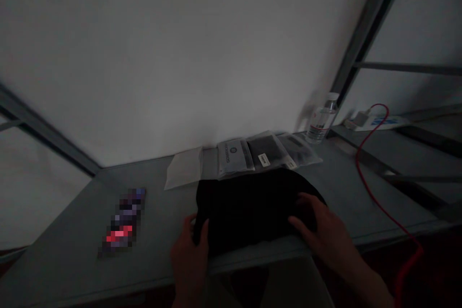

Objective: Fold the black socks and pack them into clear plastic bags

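Note:
A piece of black cloth (252,207) lies spread at the table's front edge; its folds are lost in the dim light. My left hand (190,250) is closed around its left edge, the cloth showing between thumb and fingers. On the right side, my right hand (325,226) has its thumb and fingers curled on the cloth, partly hidden in its dark surface. Behind the cloth lie a grey printed packet (234,156), a clear bag with dark contents (269,149), another clear bag (298,149) and a pale, flat plastic bag (184,168).
A clear bottle with a white cap (321,122) stands against the wall at the back right. A pixelated phone-like object (122,224) lies on the grey table (155,245) at left. The red cable (375,199) runs from a white charger (361,118) down the right side, near metal frame bars.

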A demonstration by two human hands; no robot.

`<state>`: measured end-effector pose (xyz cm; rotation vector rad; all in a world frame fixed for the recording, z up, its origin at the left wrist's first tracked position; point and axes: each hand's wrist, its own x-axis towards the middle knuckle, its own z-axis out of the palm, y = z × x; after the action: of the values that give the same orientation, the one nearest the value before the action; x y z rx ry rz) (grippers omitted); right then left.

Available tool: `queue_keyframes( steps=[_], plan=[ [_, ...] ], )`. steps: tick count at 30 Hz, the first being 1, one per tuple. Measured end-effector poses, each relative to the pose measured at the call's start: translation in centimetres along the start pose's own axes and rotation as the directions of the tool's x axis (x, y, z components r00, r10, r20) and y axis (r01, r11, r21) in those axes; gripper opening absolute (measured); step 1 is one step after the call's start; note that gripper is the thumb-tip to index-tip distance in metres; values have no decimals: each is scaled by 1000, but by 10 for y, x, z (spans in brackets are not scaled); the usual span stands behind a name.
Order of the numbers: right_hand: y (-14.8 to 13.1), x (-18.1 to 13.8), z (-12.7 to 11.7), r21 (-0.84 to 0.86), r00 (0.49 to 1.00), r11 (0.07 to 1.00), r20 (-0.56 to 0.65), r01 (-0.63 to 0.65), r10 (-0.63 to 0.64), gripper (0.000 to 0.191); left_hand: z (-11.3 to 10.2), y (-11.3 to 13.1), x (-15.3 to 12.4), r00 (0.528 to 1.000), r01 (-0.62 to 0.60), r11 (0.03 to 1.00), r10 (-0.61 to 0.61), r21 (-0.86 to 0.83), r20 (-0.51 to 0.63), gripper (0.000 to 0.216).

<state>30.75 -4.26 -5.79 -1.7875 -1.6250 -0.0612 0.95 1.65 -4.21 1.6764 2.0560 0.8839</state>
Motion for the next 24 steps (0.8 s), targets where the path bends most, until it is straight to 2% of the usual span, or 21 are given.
queue_keyframes(
  steps=[4,6,9,11,15,18,20,24],
  plan=[
    [27,-26,-25,86,993,994,90,75,-82,59,0,-6,-5,1000,22,999,-23,-33,-17,51],
    [42,-32,-34,146,984,988,162,48,-72,52,-1,-5,-7,1000,5,1000,-5,-27,-24,49],
    [53,-26,-40,172,976,984,219,-52,13,36,0,1,-9,998,-42,999,43,29,-52,44],
    [52,-15,-38,161,976,983,209,-90,55,31,1,4,-9,996,-70,995,74,74,-49,40],
    [42,11,-22,100,976,992,215,-70,47,28,4,1,-6,983,-155,973,170,171,-76,33],
    [38,23,-11,-5,964,999,263,-34,34,25,4,-6,-2,935,-312,909,345,275,-82,24],
    [37,29,-9,-62,967,998,254,13,4,25,2,-9,2,896,-399,845,441,356,-44,20],
    [28,47,-19,-138,978,984,190,114,-87,44,-5,2,16,865,-473,775,498,419,54,16]
  ],
)
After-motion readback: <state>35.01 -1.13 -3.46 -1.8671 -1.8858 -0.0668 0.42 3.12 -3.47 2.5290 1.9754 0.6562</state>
